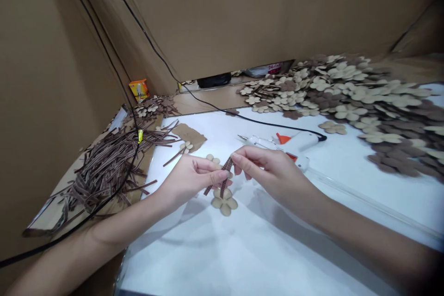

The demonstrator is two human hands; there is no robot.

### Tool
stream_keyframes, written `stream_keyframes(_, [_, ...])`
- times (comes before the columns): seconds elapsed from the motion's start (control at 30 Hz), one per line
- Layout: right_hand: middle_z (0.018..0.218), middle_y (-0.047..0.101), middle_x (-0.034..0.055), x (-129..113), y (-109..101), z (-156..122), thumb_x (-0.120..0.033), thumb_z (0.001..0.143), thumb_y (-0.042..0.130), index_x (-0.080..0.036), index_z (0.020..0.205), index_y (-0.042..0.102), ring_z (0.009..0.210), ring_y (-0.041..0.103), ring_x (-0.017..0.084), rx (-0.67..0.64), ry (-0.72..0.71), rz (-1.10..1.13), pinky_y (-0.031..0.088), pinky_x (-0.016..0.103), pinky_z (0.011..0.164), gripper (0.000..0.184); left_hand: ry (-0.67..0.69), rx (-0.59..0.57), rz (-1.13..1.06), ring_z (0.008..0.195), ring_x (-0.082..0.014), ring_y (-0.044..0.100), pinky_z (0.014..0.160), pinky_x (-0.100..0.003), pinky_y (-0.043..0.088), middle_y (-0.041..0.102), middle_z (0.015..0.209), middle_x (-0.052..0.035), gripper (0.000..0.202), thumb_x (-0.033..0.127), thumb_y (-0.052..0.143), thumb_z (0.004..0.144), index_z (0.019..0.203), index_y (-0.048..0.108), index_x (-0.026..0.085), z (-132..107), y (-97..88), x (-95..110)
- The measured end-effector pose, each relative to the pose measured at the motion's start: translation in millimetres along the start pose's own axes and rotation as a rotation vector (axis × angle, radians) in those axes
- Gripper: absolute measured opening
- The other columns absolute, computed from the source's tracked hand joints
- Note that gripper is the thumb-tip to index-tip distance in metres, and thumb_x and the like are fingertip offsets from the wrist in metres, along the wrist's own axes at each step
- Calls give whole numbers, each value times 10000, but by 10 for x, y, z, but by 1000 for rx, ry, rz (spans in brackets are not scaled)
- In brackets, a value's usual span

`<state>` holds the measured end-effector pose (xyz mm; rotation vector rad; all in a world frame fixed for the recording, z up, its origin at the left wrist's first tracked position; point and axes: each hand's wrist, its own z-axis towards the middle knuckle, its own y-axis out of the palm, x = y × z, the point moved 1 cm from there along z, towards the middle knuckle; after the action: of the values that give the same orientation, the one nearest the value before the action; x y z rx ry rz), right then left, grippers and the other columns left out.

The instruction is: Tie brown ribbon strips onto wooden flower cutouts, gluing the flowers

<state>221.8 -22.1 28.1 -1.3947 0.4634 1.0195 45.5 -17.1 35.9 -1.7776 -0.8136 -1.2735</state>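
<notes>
A brown ribbon strip (226, 176) with light stitching is bent into a loop between my two hands, its ends hanging down. My left hand (194, 175) pinches it near the crossing of the ends. At the top of the loop, the fingertips of my right hand (265, 164) close on it. Just below lies a beige fabric flower (225, 203) on the white board (222, 259), partly overlapped by the ribbon end. Another beige flower (212, 159) shows behind my left fingers, mostly hidden.
A white glue gun (301, 142) with an orange trigger lies beyond my right hand, its black cable (222, 110) running left. Brown ribbon strips (107, 166) are heaped at left. Beige and brown flowers (347, 90) pile at right. A cardboard scrap (190, 136) and orange box (139, 89) stand farther back.
</notes>
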Motion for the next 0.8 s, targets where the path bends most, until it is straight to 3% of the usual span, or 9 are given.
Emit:
stream_keyframes(0.47, [569, 528, -32, -8, -2, -14, -399, 888, 380, -205, 651, 560, 542, 475, 109, -23, -2, -2, 327, 225, 505, 355, -19, -107, -114, 474, -70, 455, 457, -189, 330, 528, 516, 0, 265, 350, 639, 739, 706, 700, 94, 1, 17, -12])
stream_keyframes(0.63, [560, 514, -30, -7, -7, 7, -392, 881, 386, -203, 653, 570, 538, 480, 112, -31, -5, -17, 329, 227, 502, 349, -24, -87, -90, 488, -80, 473, 462, -194, 340, 565, 540, -26, 280, 354, 637, 741, 672, 691, 87, -8, 27, 5])
stream_keyframes(0.8, [554, 509, -24, 0, -11, 6, -420, 881, 388, -196, 639, 568, 544, 484, 115, -39, 20, 46, 341, 229, 510, 376, -48, -50, -107, 563, -132, 567, 506, -223, 390, 649, 652, -82, 308, 387, 637, 738, 752, 697, 85, -27, 26, -41])
